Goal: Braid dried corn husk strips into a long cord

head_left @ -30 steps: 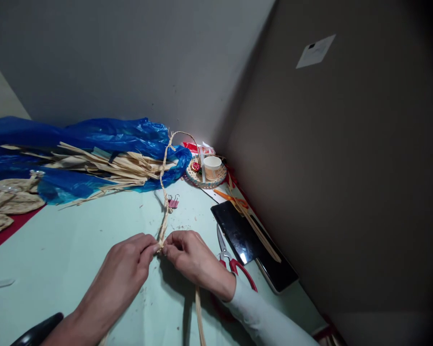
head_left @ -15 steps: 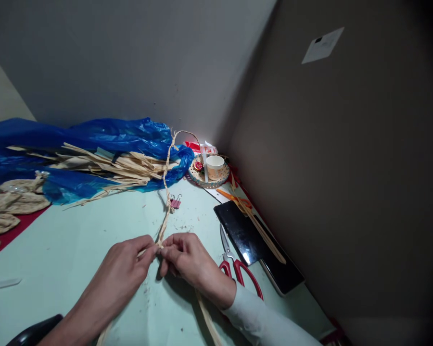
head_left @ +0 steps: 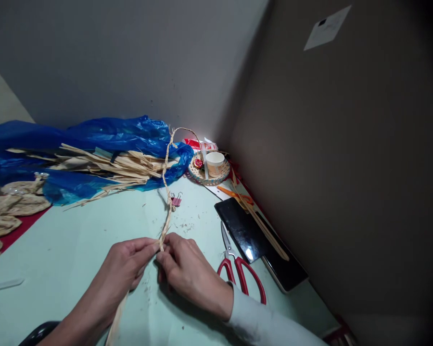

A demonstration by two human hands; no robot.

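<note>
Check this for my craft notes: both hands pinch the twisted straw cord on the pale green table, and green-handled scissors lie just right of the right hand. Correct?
Not quite: the scissors have red handles, not green. The head view shows them lying just right of the right hand. The rest holds: the left hand and right hand both pinch the twisted straw cord on the pale green table.

Pale twisted straw cord (head_left: 165,192) runs taut from fingertips up across the table to the blue bag
</note>
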